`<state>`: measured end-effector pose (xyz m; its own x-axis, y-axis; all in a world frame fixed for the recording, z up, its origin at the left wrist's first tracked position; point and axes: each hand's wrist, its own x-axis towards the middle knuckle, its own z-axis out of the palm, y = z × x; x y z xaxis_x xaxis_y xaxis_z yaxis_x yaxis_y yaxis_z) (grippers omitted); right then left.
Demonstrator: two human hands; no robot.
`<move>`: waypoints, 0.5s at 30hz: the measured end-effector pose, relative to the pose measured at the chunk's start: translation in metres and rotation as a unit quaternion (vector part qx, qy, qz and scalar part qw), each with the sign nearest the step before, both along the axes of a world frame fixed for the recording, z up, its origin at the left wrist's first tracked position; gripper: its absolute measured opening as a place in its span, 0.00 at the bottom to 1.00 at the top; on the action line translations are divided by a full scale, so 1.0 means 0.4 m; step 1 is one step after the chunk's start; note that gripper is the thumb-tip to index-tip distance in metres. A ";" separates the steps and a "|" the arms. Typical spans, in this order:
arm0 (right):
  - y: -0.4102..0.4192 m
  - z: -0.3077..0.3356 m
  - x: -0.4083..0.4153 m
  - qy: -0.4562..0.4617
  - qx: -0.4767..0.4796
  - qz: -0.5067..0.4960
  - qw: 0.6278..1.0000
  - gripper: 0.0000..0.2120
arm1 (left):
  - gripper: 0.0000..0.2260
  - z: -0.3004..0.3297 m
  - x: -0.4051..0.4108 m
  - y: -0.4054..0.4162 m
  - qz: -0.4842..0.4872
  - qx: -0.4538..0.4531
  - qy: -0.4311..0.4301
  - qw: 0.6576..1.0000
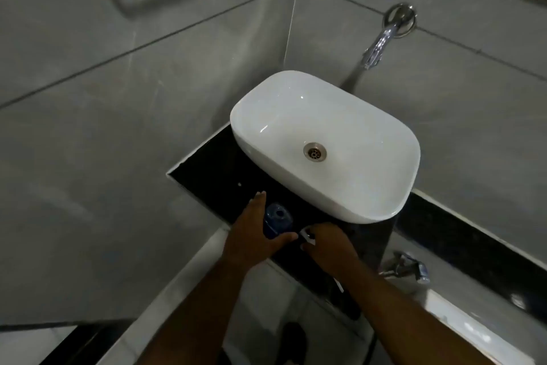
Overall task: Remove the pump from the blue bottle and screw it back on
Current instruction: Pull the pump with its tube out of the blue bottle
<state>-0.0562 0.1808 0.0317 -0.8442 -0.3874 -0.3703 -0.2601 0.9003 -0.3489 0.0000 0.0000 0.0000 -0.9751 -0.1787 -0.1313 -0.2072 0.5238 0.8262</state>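
The blue bottle stands on the black counter in front of the basin, its neck open with no pump on it. My left hand wraps around the bottle from the left, fingers behind it and thumb in front. Just right of the bottle, my right hand is closed over the white pump, of which only a small white and dark part shows between the fingers.
A white basin with a metal drain fills the counter behind the bottle. A chrome tap juts from the tiled wall above it. A chrome hand sprayer hangs lower right, beside the counter's edge.
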 end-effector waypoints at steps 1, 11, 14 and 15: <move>-0.001 -0.011 -0.004 -0.003 0.011 0.008 1.000 0.13 | 0.55 0.002 -0.003 -0.001 0.000 0.005 0.004 1.000; -0.008 0.014 -0.025 0.000 0.000 -0.022 1.000 0.06 | 0.47 -0.047 0.003 0.012 0.033 -0.012 0.001 0.999; 0.002 0.092 -0.021 0.031 -0.084 -0.057 0.994 0.18 | 0.50 -0.048 0.006 0.001 0.018 -0.006 -0.015 1.000; 0.002 0.125 -0.017 0.052 -0.112 -0.059 0.991 0.17 | 0.51 -0.043 0.001 -0.001 0.014 -0.001 -0.006 1.000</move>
<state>-0.0632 0.1818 0.0817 -0.9179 -0.3456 -0.1949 -0.2023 0.8303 -0.5194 0.0005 -0.0003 -0.0172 -0.9681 -0.2056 -0.1434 -0.2322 0.5200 0.8220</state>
